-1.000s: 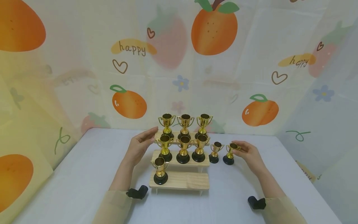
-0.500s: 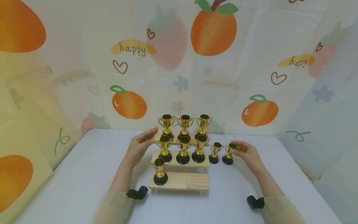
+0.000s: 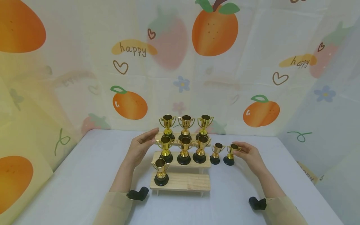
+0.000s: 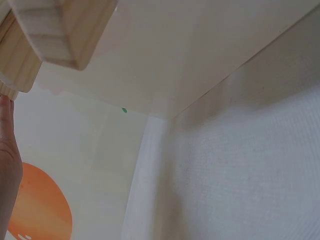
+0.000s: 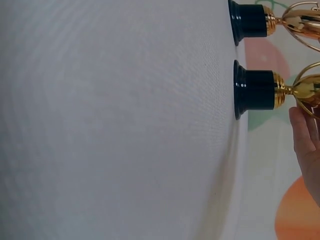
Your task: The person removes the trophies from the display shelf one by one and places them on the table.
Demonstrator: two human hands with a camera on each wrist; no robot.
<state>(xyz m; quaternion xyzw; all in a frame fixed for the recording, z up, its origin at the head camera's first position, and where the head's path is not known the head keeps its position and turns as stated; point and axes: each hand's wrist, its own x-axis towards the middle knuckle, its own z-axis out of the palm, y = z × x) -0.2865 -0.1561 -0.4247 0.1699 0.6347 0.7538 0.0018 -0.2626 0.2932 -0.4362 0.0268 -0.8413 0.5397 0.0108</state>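
Observation:
A three-step wooden stand (image 3: 194, 182) carries small gold trophies on black bases. Three trophies stand on the top step, three on the middle step, and a single trophy (image 3: 161, 172) on the left of the bottom step. My left hand (image 3: 139, 147) rests against the left end of the top step, its fingers straight; in the left wrist view the fingers (image 4: 6, 120) reach a wooden step end. My right hand (image 3: 248, 154) pinches the handle side of the rightmost trophy (image 3: 230, 154), which stands upright on the table. Another trophy (image 3: 216, 153) stands between it and the stand.
A white cloth covers the table (image 3: 84, 175). Behind it hangs a fruit-printed curtain (image 3: 180, 62), close to the stand's back. Black straps (image 3: 138, 193) sit at both wrists.
The right hand and the rightmost trophy have shifted very slightly left since the first frame. The left hand and the stand hold their places.

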